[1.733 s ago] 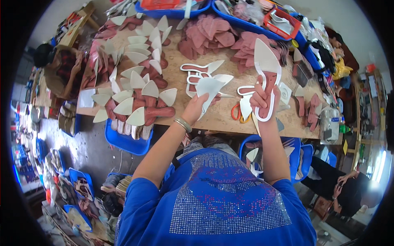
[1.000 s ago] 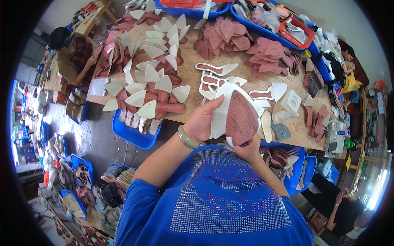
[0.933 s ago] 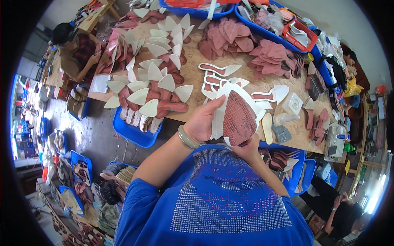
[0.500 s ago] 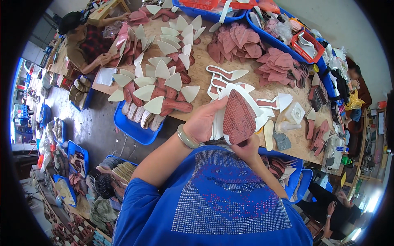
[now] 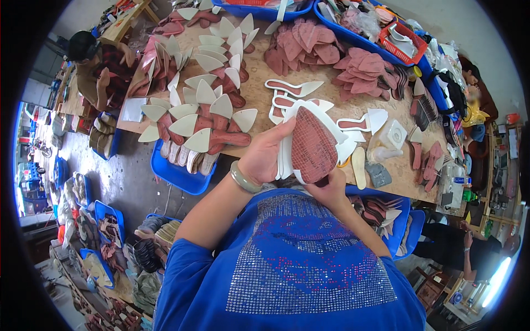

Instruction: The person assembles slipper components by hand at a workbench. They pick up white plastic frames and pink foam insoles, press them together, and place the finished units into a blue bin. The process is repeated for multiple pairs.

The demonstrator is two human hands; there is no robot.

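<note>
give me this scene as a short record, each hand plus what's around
left hand: holds layered white pieces by their left side
right hand: at the lower end of the reddish piece, grip partly hidden
wrist: pale bangle on the left arm
table: two piles of pink pieces, red pieces with pale pointed tips, clear plastic container
below table: blue bin, at left
nearby: person in dark cap, far left
</note>
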